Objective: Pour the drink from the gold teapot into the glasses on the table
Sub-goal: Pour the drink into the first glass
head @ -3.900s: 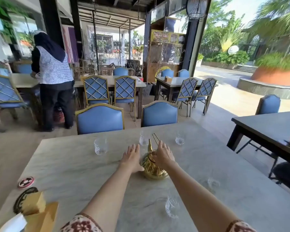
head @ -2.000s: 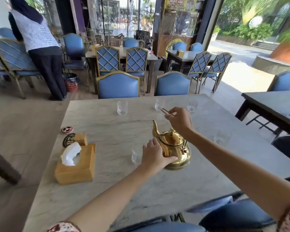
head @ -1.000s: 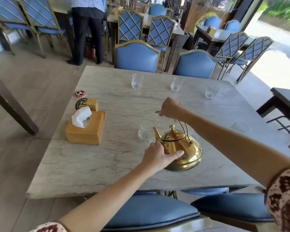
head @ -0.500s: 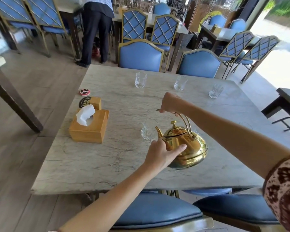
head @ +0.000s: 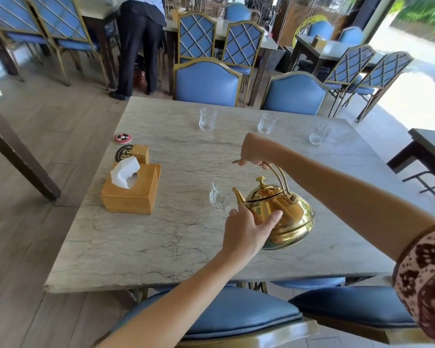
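The gold teapot (head: 284, 214) is lifted off the marble table (head: 186, 237) and tilted, its spout over the rim of a clear glass (head: 221, 193). My right hand (head: 255, 150) is closed around the top of the teapot's handle. My left hand (head: 246, 229) presses against the teapot's near side, fingers wrapped on its body. Three more clear glasses stand along the far edge: left glass (head: 207, 119), middle glass (head: 267, 123), right glass (head: 319, 134). I cannot make out any liquid stream.
A wooden tissue box (head: 132, 188) and a small wooden block (head: 140, 153) sit at the table's left, with a round red-black coaster (head: 123, 138). Blue chairs (head: 207, 82) ring the table. A person (head: 138, 41) stands at the far left. A dark table (head: 430, 146) is to the right.
The teapot has been lifted from the table and tilted toward the near glass. The view has shifted up and back. My hands keep their hold.
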